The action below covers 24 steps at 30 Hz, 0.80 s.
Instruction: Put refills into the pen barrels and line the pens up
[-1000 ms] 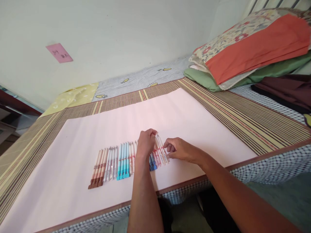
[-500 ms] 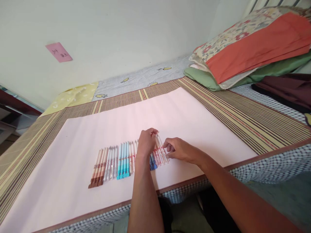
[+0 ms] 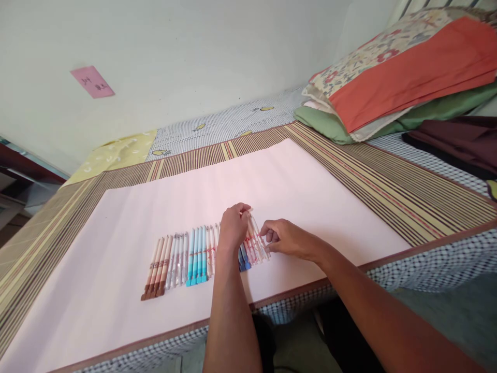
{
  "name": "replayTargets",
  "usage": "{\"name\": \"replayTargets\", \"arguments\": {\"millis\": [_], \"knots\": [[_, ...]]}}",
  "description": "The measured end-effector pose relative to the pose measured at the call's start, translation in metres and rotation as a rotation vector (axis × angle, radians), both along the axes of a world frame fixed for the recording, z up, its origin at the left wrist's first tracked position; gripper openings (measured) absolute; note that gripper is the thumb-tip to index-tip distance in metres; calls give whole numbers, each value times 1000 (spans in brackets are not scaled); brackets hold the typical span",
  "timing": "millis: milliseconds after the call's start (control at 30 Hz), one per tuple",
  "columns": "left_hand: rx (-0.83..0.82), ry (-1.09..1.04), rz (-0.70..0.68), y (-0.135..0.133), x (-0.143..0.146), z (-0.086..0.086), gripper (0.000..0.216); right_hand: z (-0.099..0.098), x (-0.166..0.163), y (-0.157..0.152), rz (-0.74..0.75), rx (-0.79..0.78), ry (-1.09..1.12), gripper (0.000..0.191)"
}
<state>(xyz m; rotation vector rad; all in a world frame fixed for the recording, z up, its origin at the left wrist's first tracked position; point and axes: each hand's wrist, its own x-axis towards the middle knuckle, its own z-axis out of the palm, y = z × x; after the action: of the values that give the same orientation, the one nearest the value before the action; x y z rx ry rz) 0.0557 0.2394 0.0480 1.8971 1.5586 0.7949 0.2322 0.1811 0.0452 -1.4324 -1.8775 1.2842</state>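
Pens lie side by side in a row on a pale pink sheet (image 3: 128, 223). From the left come brown-ended pens (image 3: 157, 269), clear whitish pens (image 3: 177, 259), turquoise pens (image 3: 197, 256) and white-and-red pens (image 3: 210, 246). Under and beside my left forearm are dark blue pens (image 3: 243, 259), then pink-and-white pens (image 3: 256, 241) at the right end. My left hand (image 3: 234, 225) covers part of the row, its curled fingers on the upper ends of the pink-and-white pens. My right hand (image 3: 285, 238) has bent fingers and thumb against the rightmost pen's lower side.
The sheet lies on a striped mat (image 3: 357, 186) over a checked cloth. A folded floral-and-orange quilt (image 3: 411, 77) and dark maroon cloth (image 3: 458, 142) are piled at the right. Behind is a wall with a pink note (image 3: 92, 82). The mat's front edge runs close below the pens.
Almost nothing differs. Both hands stay at the right end of the pen row, and the view has shifted very slightly.
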Motion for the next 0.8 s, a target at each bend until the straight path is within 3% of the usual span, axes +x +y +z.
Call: {"name": "replayTargets", "arguments": {"millis": [167,300,433,667,800], "knots": [[77,-197,89,3,0,6,23,0,1,0,1,-2,54,20],[297,-501,393,2,-4,17,21,0,5,1,-1,-5,100,11],[475,-619,599,-2,-13,25,34,-1,6,3,-17,-67,137,10],[496,-772,632,-12,-16,27,39,-8,1,10,-84,-99,149,9],[457,-962,631,-26,-22,32,36,-12,-3,11,-150,-142,179,6]]}}
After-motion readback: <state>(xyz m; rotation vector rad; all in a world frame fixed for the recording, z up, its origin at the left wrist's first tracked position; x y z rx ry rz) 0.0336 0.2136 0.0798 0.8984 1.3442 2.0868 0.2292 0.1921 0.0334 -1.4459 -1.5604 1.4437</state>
